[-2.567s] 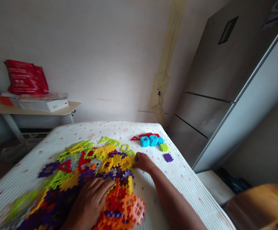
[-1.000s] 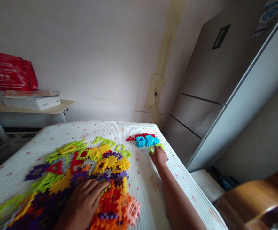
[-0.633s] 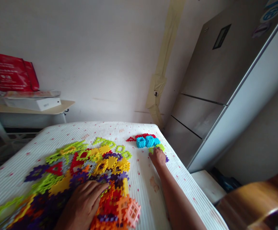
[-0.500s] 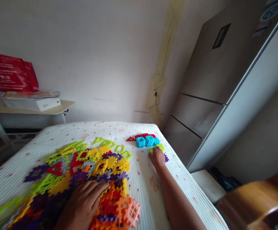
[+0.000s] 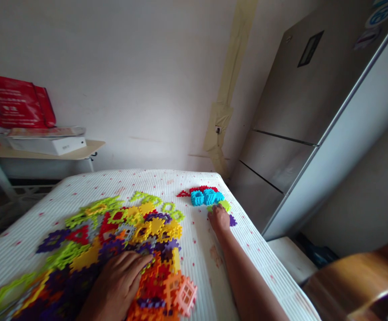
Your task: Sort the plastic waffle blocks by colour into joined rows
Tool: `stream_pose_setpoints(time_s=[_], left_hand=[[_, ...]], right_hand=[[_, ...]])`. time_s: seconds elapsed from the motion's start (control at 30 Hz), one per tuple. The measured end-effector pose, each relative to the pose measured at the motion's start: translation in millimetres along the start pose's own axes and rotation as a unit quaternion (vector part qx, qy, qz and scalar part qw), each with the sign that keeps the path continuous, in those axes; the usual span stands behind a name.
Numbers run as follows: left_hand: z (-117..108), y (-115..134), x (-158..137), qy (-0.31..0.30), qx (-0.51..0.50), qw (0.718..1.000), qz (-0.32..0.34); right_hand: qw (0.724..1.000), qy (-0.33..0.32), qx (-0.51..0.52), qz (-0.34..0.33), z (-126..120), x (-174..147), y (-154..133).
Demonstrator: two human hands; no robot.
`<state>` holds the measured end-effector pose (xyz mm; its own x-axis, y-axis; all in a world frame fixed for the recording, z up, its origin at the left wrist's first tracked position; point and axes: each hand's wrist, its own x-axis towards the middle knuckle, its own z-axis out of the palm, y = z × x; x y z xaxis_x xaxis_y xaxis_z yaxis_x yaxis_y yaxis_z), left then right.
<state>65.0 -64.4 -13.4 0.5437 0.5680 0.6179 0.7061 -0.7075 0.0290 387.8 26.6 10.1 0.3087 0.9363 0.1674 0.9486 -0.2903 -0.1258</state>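
Note:
A large heap of notched plastic building pieces (image 5: pixel 120 227) in yellow, purple, lime green, red, orange and grey lies on the left and middle of the covered table. My left hand (image 5: pixel 122 276) rests on its near part, fingers stretched over the pieces; a bit of lime green shows by the fingertips. Farther off to the right, my right hand (image 5: pixel 219 218) has its fingers closed down on a lime-green building piece (image 5: pixel 225 205), partly hidden by the hand. Just beyond it stand blue pieces (image 5: pixel 209 196) and red pieces (image 5: pixel 203 189). A purple piece (image 5: pixel 232 220) lies beside the hand.
A white, spotted cloth (image 5: pixel 113 180) covers the table. A tall grey refrigerator (image 5: pixel 274 133) stands at the right, with a wooden chair (image 5: pixel 357 281) near the lower right. At the left, a side table (image 5: pixel 95 146) bears a white box (image 5: pixel 56 145) and a red bag (image 5: pixel 22 102).
Both hands stay in nearly the same places, the right one still at the lime-green piece. The view has shifted very slightly.

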Motion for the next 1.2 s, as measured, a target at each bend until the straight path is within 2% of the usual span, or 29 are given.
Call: stream_pose_setpoints(time_s=[0.13, 0.27, 0.4, 0.5, 0.63, 1.0, 1.2], left_hand=[[-1, 1, 1, -0.004, -0.001, 1.0, -0.002], [-2, 1, 1, -0.011, 0.005, 1.0, -0.008], [-2, 2, 1, -0.009, 0.005, 1.0, -0.013], [-2, 2, 1, -0.007, -0.001, 1.0, -0.016], [-1, 1, 1, -0.002, -0.011, 1.0, -0.014], [-3, 3, 3, 0.0, -0.009, 1.0, -0.01], [-3, 2, 3, 0.006, -0.014, 1.0, -0.007]], right_hand=[[1.0, 0.013, -0.003, -0.007, -7, -3, -3], [0.994, 0.051, 0.053, -0.076, -9, -10, -20], [0.985, -0.007, 0.121, -0.119, 0, -16, -52], [0.986, -0.023, 0.12, -0.115, 7, -18, -72], [0.985, -0.036, 0.103, -0.135, 12, -17, -86], [0.991, -0.065, 0.109, -0.044, 15, -11, -95], [0.987, -0.075, 0.133, -0.048, 13, -5, -84]])
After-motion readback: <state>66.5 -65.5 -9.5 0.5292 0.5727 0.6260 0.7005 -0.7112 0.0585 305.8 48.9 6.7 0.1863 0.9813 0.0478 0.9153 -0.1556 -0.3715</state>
